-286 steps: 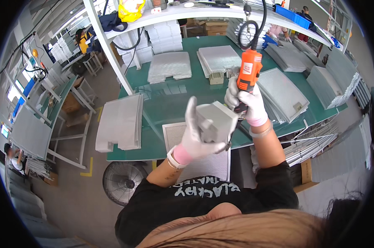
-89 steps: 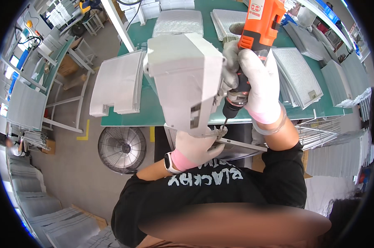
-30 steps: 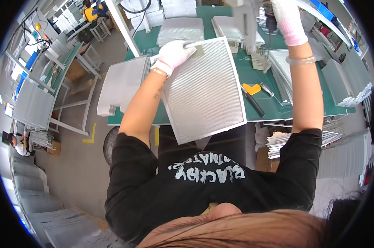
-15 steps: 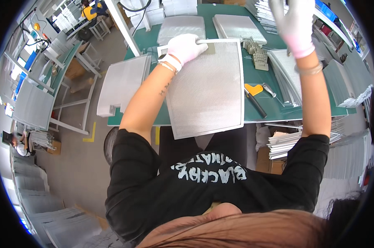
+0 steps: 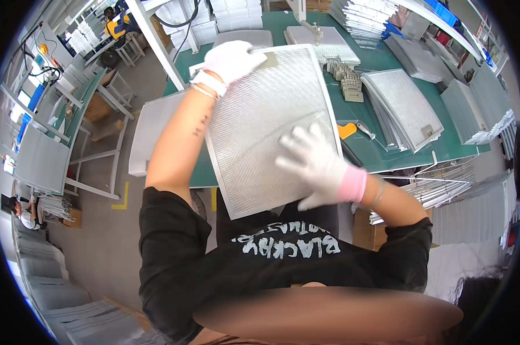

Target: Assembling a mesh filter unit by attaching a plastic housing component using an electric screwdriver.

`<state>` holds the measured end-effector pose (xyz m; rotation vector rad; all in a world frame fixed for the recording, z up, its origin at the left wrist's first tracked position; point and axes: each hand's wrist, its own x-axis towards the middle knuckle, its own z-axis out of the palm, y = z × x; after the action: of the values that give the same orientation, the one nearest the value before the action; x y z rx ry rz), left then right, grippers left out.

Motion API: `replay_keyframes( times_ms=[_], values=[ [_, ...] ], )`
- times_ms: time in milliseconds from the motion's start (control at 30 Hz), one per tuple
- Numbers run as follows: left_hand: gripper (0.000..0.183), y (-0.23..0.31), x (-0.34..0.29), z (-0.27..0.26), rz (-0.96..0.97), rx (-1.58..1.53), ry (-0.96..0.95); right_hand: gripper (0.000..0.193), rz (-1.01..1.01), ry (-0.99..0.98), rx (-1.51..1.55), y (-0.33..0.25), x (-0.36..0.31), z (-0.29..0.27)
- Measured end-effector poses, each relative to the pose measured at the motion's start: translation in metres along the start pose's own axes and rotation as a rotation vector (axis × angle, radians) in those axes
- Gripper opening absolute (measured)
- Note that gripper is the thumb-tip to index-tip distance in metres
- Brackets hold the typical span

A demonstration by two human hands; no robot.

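A framed metal mesh panel lies tilted toward me, its lower end jutting past the table's front edge above my lap. My left hand, in a white glove, is closed round the panel's far left corner. Low on the panel's right side, my right hand has its gloved fingers spread flat over the mesh; whether it presses or only hovers is unclear. Just right of the panel are a yellow scraper and a dark-handled tool, partly covered.
On the green table stand a stack of mesh panels at right and a paler stack at left. Small beige metal parts lie in a row behind the scraper. A metal post rises at back left.
My right hand has come down from the far right to the mesh panel, fingers spread. The panel has turned a little and shifted left and nearer, still in my left hand.
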<state>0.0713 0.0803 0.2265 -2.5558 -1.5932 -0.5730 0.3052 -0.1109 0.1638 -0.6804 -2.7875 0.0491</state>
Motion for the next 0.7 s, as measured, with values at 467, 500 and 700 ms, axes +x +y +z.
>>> replay_keyframes(
  times_ms=[467, 500, 700],
  values=[
    [0.049, 0.054, -0.038, -0.016, 0.547, -0.342, -0.194, 0.031, 0.588, 0.842, 0.673, 0.058, -0.006, 0.147],
    [0.048, 0.064, -0.050, -0.003, 0.668, -0.227, 0.051, 0.032, 0.564, 0.812, 0.773, 0.058, -0.011, 0.147],
    [0.057, 0.079, -0.058, 0.033, 0.680, -0.209, 0.425, 0.053, 0.841, 0.494, -0.247, 0.098, -0.090, 0.124]
  ],
)
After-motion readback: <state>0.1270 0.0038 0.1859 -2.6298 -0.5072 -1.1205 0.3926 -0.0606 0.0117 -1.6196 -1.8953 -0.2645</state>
